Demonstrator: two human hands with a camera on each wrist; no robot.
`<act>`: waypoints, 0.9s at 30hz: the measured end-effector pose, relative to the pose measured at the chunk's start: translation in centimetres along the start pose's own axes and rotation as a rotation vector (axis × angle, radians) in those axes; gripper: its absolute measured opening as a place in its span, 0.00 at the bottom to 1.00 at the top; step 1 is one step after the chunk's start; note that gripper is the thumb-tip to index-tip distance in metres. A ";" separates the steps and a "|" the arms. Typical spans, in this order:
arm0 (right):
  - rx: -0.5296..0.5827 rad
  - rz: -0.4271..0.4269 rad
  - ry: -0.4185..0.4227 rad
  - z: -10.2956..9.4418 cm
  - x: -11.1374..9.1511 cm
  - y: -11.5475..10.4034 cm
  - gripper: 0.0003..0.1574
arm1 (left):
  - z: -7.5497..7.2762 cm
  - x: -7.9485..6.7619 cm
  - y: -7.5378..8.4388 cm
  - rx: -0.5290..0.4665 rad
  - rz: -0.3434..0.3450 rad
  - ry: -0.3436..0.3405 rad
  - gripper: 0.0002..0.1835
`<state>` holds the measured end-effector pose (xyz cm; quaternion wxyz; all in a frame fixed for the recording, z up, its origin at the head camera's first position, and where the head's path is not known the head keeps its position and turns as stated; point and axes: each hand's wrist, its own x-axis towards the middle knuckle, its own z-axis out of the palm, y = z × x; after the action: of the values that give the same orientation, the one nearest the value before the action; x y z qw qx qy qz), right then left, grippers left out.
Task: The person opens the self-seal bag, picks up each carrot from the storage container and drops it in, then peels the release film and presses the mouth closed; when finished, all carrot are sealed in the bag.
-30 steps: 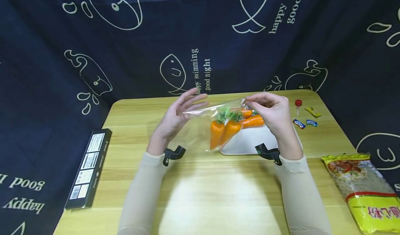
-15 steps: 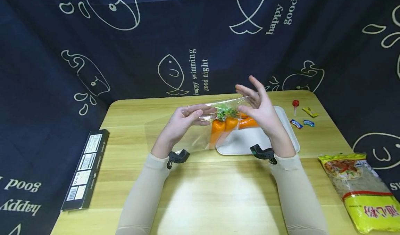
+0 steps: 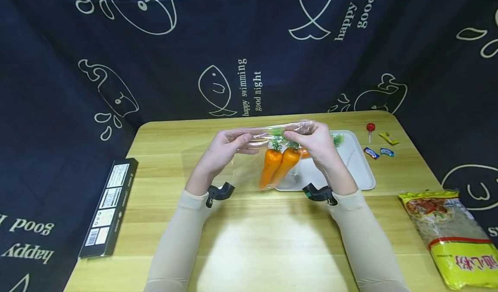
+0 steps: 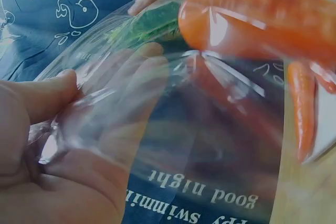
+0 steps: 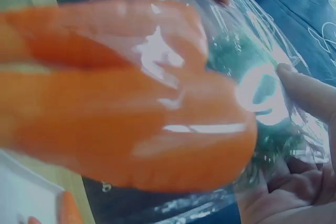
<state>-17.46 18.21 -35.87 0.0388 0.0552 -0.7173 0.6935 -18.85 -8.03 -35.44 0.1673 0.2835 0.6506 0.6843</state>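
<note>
In the head view, a clear plastic bag [image 3: 243, 173] is held up over the table, its top edge stretched between both hands. Two orange carrots [image 3: 270, 166] with green tops hang side by side inside its right part. My left hand [image 3: 219, 153] holds the left of the top edge, thumb in front, fingers behind the film. On the right, my right hand [image 3: 320, 147] grips the bag's other upper corner between thumb and fingers. The right wrist view shows the carrots [image 5: 157, 124] large, close to the thumb. Behind the bag lies a white tray [image 3: 359, 173] with more carrots, partly hidden.
A red lollipop [image 3: 371, 127] and several small wrapped candies [image 3: 371, 153] lie right of the tray. A yellow food packet [image 3: 453, 240] is at the table's right edge. At the left edge lies a long black box [image 3: 109, 207]. A dark patterned curtain [image 3: 167, 84] surrounds the table.
My left thumb has come down onto the bag. The right hand spread its fingers, then took hold of the bag's edge again, a little further left. The carrots stay inside the bag.
</note>
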 end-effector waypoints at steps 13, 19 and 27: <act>-0.192 -0.003 -0.181 -2.5 -0.1 -0.4 0.21 | -1.5 -0.7 0.9 0.241 -0.053 0.106 0.15; -0.190 0.009 -0.312 -2.6 -0.7 -0.6 0.21 | -1.6 -1.8 1.6 0.247 -0.127 0.111 0.14; 0.055 0.281 -0.380 0.4 -2.8 3.3 0.18 | -2.5 -5.7 -1.5 0.120 -0.378 0.128 0.19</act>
<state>-15.08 18.02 -39.49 -0.1952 0.0852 -0.6930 0.6887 -16.11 -13.30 -37.90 0.2339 0.1221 0.7411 0.6174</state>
